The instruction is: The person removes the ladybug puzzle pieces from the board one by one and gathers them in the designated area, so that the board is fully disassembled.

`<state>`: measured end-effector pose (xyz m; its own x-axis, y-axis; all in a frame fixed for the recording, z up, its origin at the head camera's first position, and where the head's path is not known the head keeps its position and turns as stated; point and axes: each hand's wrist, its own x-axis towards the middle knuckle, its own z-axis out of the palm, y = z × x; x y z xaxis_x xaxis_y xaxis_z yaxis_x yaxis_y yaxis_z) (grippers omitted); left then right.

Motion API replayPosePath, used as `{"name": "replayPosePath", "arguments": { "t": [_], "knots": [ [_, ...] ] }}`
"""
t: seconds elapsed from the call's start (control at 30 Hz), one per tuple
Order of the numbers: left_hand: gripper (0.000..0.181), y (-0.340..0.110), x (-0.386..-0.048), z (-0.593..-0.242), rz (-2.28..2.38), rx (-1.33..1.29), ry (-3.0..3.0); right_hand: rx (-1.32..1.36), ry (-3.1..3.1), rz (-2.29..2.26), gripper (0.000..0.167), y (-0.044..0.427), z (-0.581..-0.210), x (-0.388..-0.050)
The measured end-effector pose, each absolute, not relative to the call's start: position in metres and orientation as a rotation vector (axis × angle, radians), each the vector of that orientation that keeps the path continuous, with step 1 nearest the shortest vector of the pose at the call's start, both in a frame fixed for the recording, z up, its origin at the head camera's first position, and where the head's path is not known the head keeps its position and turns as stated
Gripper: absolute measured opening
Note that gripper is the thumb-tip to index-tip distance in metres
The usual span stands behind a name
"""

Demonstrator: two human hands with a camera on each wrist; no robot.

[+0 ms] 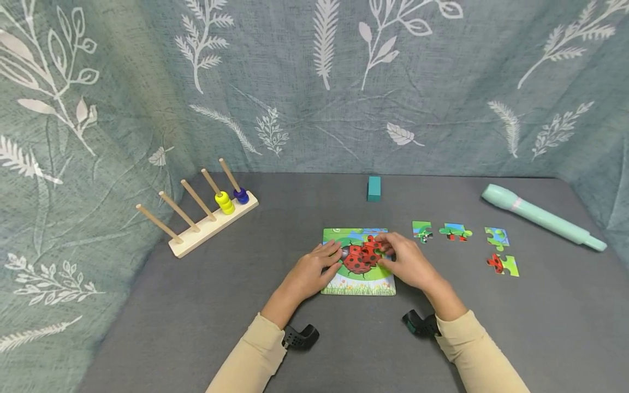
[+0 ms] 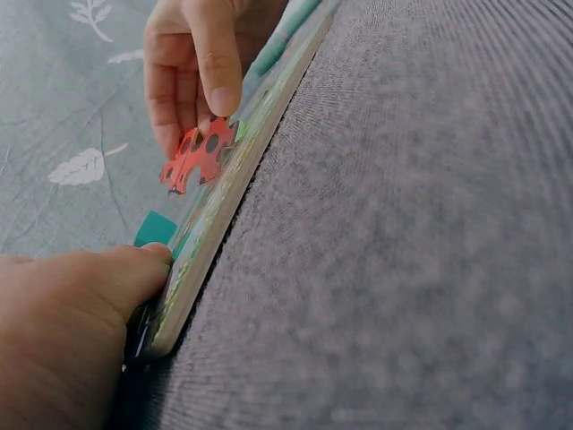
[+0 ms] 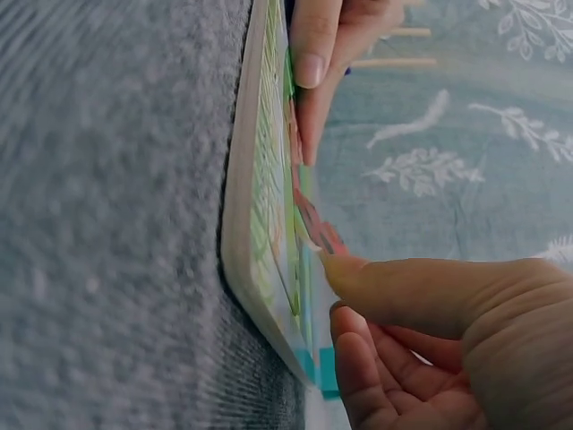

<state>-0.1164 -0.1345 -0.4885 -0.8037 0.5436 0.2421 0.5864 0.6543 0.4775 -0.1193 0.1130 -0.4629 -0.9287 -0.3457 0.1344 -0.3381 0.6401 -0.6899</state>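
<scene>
Head: left hand, fingers extended, rests on the partly filled puzzle board; four pieces lie unplaced beyond the right hand. Left wrist: the latter pinches a red piece. Right wrist: it tilts, apparently unseated.

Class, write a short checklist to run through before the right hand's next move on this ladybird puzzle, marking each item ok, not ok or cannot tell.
1. Right hand pinches the ladybird piece: ok.
2. Left hand rests on the puzzle board: ok.
3. Ladybird piece lies flat in place: not ok, tilted above the board.
4. Four loose pieces picture side up, right of the board: ok.
5. Ladybird piece fits the spot beneath: cannot tell, partly hidden.
</scene>
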Motion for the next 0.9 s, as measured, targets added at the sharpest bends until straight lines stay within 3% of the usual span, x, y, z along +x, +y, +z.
{"name": "replayPosePath", "arguments": {
  "t": [0.5, 0.9],
  "knots": [
    [0.041, -0.137, -0.118, -0.492, -0.881, -0.956, -2.737, -0.613, 2.872, -1.108, 0.043, 0.134, -0.460, -0.122],
    [0.042, -0.138, -0.117, -0.492, -0.923, -0.977, -2.706, -0.615, 2.949, -1.138, 0.039, 0.200, -0.455, -0.105]
  ]
}}
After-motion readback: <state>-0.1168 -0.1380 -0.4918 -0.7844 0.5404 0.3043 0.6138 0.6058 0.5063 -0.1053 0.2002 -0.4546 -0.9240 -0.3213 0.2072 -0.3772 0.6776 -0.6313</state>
